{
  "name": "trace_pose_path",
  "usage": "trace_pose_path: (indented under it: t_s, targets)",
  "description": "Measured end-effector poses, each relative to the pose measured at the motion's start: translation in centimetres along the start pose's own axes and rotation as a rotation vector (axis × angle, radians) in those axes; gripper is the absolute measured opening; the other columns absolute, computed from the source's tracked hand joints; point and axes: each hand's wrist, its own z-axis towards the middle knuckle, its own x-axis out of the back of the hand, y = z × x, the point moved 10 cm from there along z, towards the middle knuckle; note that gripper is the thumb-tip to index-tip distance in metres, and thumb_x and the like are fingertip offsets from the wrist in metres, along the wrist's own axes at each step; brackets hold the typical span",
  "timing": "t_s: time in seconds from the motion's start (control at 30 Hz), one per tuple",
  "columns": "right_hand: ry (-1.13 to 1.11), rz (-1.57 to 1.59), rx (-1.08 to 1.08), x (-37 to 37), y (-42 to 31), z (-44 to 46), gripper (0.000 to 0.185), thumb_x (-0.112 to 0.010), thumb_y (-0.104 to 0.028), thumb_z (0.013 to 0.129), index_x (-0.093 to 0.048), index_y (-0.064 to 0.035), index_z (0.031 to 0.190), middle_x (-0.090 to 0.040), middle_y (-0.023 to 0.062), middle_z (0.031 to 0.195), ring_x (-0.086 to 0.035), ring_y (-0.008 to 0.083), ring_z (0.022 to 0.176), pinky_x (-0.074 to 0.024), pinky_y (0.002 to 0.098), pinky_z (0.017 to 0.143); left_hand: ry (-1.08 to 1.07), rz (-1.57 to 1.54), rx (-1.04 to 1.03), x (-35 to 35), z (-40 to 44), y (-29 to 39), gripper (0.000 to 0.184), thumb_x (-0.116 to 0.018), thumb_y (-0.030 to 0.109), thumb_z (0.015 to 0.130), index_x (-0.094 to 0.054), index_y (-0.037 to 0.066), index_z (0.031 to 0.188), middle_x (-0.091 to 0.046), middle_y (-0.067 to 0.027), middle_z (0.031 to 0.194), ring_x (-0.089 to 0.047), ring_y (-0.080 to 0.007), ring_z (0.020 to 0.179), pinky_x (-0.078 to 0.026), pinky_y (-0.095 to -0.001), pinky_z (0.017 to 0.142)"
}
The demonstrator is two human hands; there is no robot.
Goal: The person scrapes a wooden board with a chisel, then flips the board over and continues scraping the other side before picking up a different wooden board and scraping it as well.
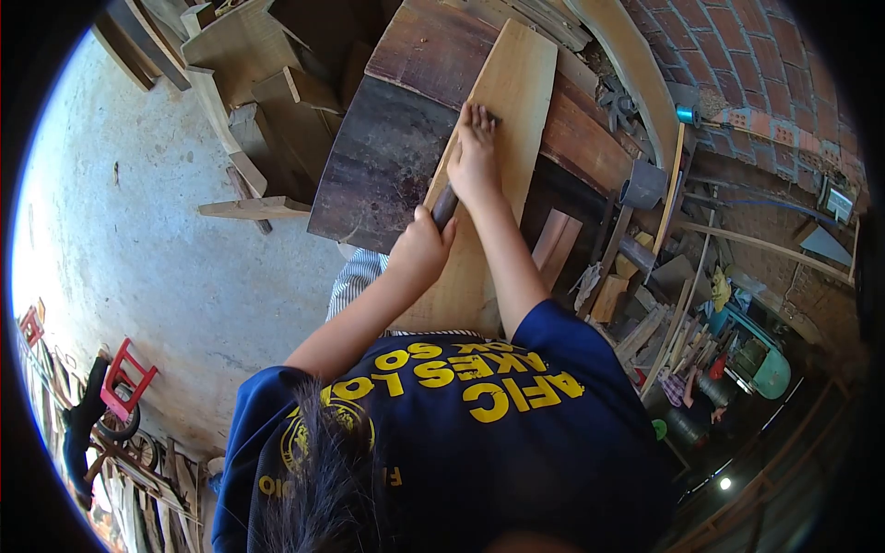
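A long, pale wooden board point(516, 78) runs from the top of the head view down to my waist. My left hand point(421, 249) is closed around the thick dark handle point(444, 208) of a tool lying over the board. Farther up, my right hand point(476, 157) curls its fingers over the front part of the same tool. A small dark piece shows beside those fingertips. The working end is hidden under my right hand, so the tool's exact kind cannot be made out.
Beneath the board is a dark, worn wooden surface point(383, 152). Cut wood pieces point(267, 101) stand at the upper left beside the concrete floor point(166, 203). Scrap wood point(645, 323) clutters the right, near a brick wall point(737, 55). A red stool point(129, 380) stands at lower left.
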Motion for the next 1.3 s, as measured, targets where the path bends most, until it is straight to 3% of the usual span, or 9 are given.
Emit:
trace_pose_path:
  t_s: [0.13,0.17,0.37,0.47,0.57,0.63,0.9,1.3]
  targets:
    - [-0.004,0.077,0.022,-0.2,-0.8,-3.1,0.052,-0.041,0.002,0.085,-0.034,0.0045,0.136,-0.040,0.0266,0.136,-0.033,0.0392,0.131,-0.0219,0.0475,0.111,-0.105,-0.013,0.093,-0.8,-2.8,-1.5,0.048,-0.050,0.040,0.091,-0.041,-0.007,0.096,-0.061,-0.0333,0.077,-0.062,-0.0473,0.075,-0.053,-0.0509,0.062]
    - [-0.008,0.083,0.019,0.1,-0.9,-2.7,0.052,-0.041,0.002,0.085,-0.034,0.0045,0.136,-0.040,0.0266,0.136,-0.033,0.0392,0.131,-0.0219,0.0475,0.111,-0.082,-0.040,0.097,-1.0,-2.8,-1.3,0.045,-0.050,0.037,0.092,-0.040,-0.006,0.095,-0.059,-0.0352,0.077,-0.059,-0.0507,0.077,-0.050,-0.0538,0.063]
    - [0.026,0.033,0.060,1.2,1.1,1.7,0.056,-0.044,0.002,0.081,-0.035,0.0039,0.136,-0.044,0.0251,0.134,-0.034,0.0368,0.132,-0.0207,0.0479,0.112,0.023,-0.085,0.002,-1.0,0.2,1.6,0.044,-0.051,0.035,0.091,-0.039,-0.007,0.097,-0.059,-0.0361,0.077,-0.060,-0.0502,0.076,-0.050,-0.0532,0.064]
    - [-0.030,0.038,0.006,0.6,0.6,-0.1,0.052,-0.038,0.001,0.085,-0.032,0.0048,0.137,-0.039,0.0278,0.136,-0.031,0.0388,0.132,-0.0201,0.0481,0.112,0.044,-0.106,-0.027,-1.0,-1.0,1.4,0.043,-0.052,0.032,0.091,-0.036,-0.007,0.099,-0.059,-0.0356,0.076,-0.060,-0.0500,0.076,-0.051,-0.0529,0.063]
    - [-0.077,-0.009,-0.058,-0.3,0.0,-1.7,0.054,-0.040,0.000,0.085,-0.028,0.0075,0.138,-0.033,0.0302,0.139,-0.027,0.0409,0.134,-0.0178,0.0483,0.113,-0.061,-0.087,0.055,-1.6,-2.6,0.7,0.041,-0.052,0.029,0.090,-0.034,-0.007,0.100,-0.059,-0.0352,0.075,-0.060,-0.0499,0.075,-0.050,-0.0534,0.064]
    - [-0.033,-0.105,-0.200,-0.4,1.0,-2.0,0.057,-0.041,-0.001,0.084,-0.025,0.0091,0.138,-0.028,0.0315,0.142,-0.022,0.0430,0.136,-0.0154,0.0481,0.113,-0.029,-0.070,0.000,-2.9,-1.8,0.9,0.041,-0.050,0.030,0.091,-0.034,-0.006,0.101,-0.059,-0.0342,0.074,-0.061,-0.0487,0.072,-0.051,-0.0522,0.061]
    - [-0.137,-0.025,-0.221,-0.1,2.3,-0.7,0.063,-0.044,0.001,0.079,-0.024,0.0087,0.139,-0.023,0.0304,0.144,-0.014,0.0425,0.138,-0.0121,0.0474,0.114,0.050,-0.054,-0.035,-2.7,-1.2,3.3,0.040,-0.047,0.032,0.092,-0.035,-0.005,0.101,-0.060,-0.0327,0.074,-0.062,-0.0472,0.067,-0.051,-0.0515,0.057]
    - [-0.110,-0.010,-0.147,0.4,2.2,-0.3,0.067,-0.048,0.004,0.075,-0.024,0.0091,0.138,-0.024,0.0312,0.144,-0.016,0.0425,0.137,-0.0116,0.0466,0.114,0.049,-0.038,-0.056,-3.9,-0.6,2.5,0.041,-0.049,0.030,0.091,-0.035,-0.007,0.101,-0.060,-0.0341,0.074,-0.061,-0.0485,0.069,-0.051,-0.0529,0.058]
